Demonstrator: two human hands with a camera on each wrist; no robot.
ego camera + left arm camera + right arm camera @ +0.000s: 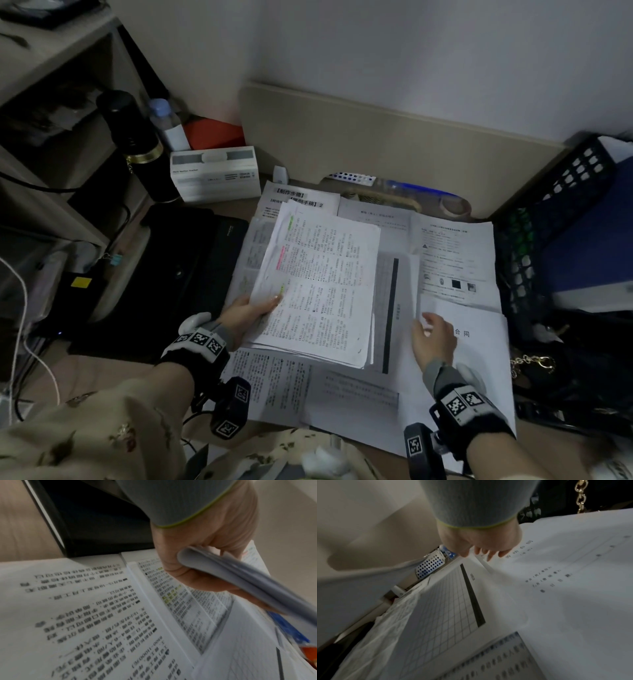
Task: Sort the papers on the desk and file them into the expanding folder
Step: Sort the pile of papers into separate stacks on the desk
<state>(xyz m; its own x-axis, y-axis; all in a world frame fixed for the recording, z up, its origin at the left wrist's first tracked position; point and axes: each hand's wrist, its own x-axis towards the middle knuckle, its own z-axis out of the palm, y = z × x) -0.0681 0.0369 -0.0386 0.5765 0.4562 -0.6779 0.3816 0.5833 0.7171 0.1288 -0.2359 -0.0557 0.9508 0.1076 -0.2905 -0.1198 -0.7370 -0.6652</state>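
Observation:
My left hand (251, 310) grips the left edge of a thick stack of printed papers (322, 284), thumb on top and fingers beneath; the stack (240, 577) is lifted off the sheets below. My right hand (433, 337) lies with fingers spread on a white contract sheet (479, 359) at the desk's right, its fingertips (489, 557) at that sheet's (573, 588) top left corner. A grid form with a dark bar (390, 308) lies between the two hands. More printed sheets (274, 380) cover the desk. The black expanding folder (191, 267) lies flat to the left.
A black flask (137, 144), a water bottle (168, 123) and a white box (215, 174) stand at the back left. A black mesh basket (555, 233) with a blue binder stands at the right. A tape roll (455, 207) lies behind the papers. A gold chain (531, 363) lies at the right.

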